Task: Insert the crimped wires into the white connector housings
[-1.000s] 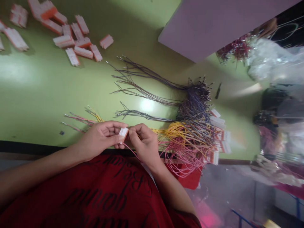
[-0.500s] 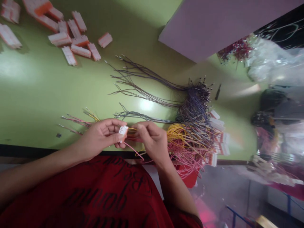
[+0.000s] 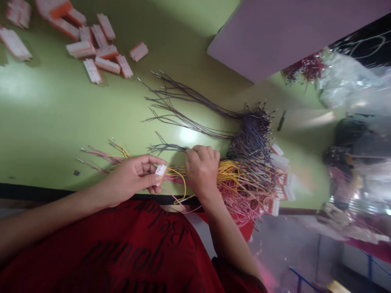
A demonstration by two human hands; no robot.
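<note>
My left hand (image 3: 137,175) pinches a small white and orange connector housing (image 3: 160,173) between thumb and fingers. A yellow wire (image 3: 185,185) runs out of its right side in a loop, and a pink wire (image 3: 174,197) trails from its lower end. My right hand (image 3: 202,171) lies over the grey wires (image 3: 171,145), fingers curled downward; its fingertips are hidden, so I cannot tell what is gripped. Beside it is a pile of yellow wires (image 3: 227,173) and pink wires (image 3: 233,203). Purple-grey wires (image 3: 198,97) with metal terminals fan out farther back.
Several white and orange connector housings (image 3: 108,65) lie at the back left of the green table (image 3: 61,110). More connectors (image 3: 282,179) sit right of the wire pile. A dark slim tool (image 3: 281,121) lies beyond it. A large purplish box (image 3: 275,36) stands at the back.
My right hand has left the yellow wire by the connector and moved right and back onto the grey wires. The yellow wire now hangs in a loop from the connector.
</note>
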